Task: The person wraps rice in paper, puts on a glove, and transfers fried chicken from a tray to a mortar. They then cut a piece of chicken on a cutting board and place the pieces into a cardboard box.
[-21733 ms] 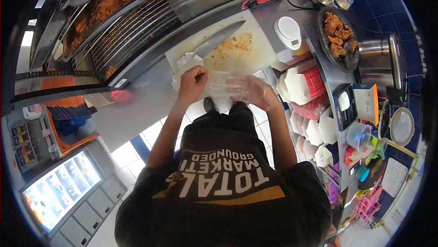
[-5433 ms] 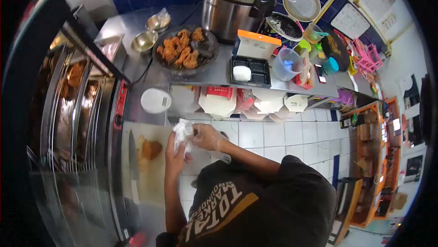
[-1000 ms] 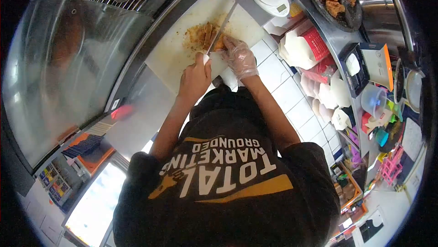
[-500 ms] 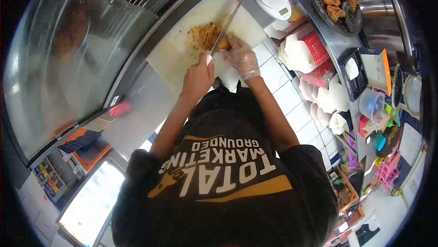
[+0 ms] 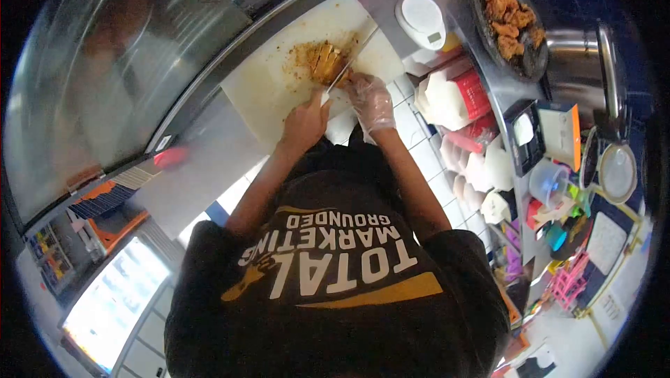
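Note:
My left hand (image 5: 306, 121), bare, is closed around the white handle of a knife (image 5: 351, 62). Its long blade slants away to the upper right, across the near side of a golden-brown fried fillet (image 5: 325, 64). Several strips are cut in the fillet, and crumbs are scattered around it on a white cutting board (image 5: 258, 99). On the other side of the blade, my right hand (image 5: 370, 101) wears a clear plastic glove. Its fingers are bent and pinch the fillet's near end, which they partly hide.
A white kitchen scale (image 5: 421, 18) stands right of the board. Beyond it are a dark plate (image 5: 534, 60) of fried chicken (image 5: 506, 11) and a steel pot (image 5: 576, 64). White and red food boxes (image 5: 443, 99) sit below the counter. A glass panel (image 5: 91, 71) rises at left.
The knife has shifted toward the fillet's near end, close to my gloved fingers. More cut strips show behind the blade. The whole view has shifted slightly.

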`<state>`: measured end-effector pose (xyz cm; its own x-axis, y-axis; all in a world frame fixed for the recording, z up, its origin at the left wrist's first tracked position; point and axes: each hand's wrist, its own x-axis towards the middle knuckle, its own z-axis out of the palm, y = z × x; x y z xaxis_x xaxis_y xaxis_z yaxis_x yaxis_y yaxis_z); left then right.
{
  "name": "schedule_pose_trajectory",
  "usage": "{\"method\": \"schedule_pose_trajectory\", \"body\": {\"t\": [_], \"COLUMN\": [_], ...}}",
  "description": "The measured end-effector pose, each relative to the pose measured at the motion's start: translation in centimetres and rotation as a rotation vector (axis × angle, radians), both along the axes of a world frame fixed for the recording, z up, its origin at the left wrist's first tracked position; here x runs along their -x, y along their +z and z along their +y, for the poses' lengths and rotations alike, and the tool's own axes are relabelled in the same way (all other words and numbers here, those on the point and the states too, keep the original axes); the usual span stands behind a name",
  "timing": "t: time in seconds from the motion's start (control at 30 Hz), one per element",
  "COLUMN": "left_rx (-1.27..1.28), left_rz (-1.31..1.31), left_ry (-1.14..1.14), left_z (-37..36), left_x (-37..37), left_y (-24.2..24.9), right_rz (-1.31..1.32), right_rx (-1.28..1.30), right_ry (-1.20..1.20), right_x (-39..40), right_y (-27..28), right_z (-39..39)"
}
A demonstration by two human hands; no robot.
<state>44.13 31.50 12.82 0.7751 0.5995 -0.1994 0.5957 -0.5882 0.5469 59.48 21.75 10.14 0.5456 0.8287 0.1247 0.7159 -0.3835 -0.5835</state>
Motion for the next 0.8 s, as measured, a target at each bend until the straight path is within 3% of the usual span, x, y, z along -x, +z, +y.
{"method": "schedule_pose_trajectory", "body": {"t": [0.13, 0.2, 0.27, 0.4, 0.5, 0.57, 0.6, 0.63, 0.67, 0.73, 0.8], "left_rx": [0.233, 0.247, 0.431, 0.561, 0.546, 0.359, 0.358, 0.496, 0.633, 0.581, 0.697], "left_rz": [-0.119, -0.137, -0.119, -0.261, -0.346, -0.425, -0.429, -0.537, -0.651, -0.655, -0.715], "left_ry": [0.222, 0.319, 0.609, 0.883, 0.973, 0.907, 0.917, 0.981, 1.036, 1.045, 1.002], "left_z": [-2.9, -4.9, -7.2, -11.5, -13.9, -14.8, -15.5, -15.7, -15.8, -15.8, -15.7], "left_x": [4.9, 6.7, 7.4, 5.9, 3.3, 1.3, 0.6, -0.6, -1.7, -3.0, -3.6], "left_y": [2.7, 3.6, 4.2, 2.3, -0.5, -1.8, -2.2, -1.6, -1.1, -1.8, -3.8], "right_rz": [0.068, -0.204, -0.255, -0.404, -0.439, -0.457, -0.302, -0.151, -0.163, -0.216, -0.173], "right_rx": [0.038, 0.367, 0.333, 0.374, 0.495, 0.519, 0.598, 0.673, 0.669, 0.564, 0.544], "right_ry": [0.119, 0.368, 0.521, 0.881, 1.04, 1.114, 1.092, 1.062, 1.067, 1.084, 1.074], "right_x": [-1.6, -2.9, -5.1, -7.2, -7.9, -8.2, -8.4, -8.5, -8.4, -8.5, -8.3], "right_y": [1.7, 4.2, 3.2, 5.5, 5.2, 5.2, 5.2, 5.5, 6.0, 6.7, 6.6], "right_z": [0.0, 1.0, 2.6, 7.7, 10.7, 11.9, 12.2, 12.4, 12.5, 11.8, 11.5]}}
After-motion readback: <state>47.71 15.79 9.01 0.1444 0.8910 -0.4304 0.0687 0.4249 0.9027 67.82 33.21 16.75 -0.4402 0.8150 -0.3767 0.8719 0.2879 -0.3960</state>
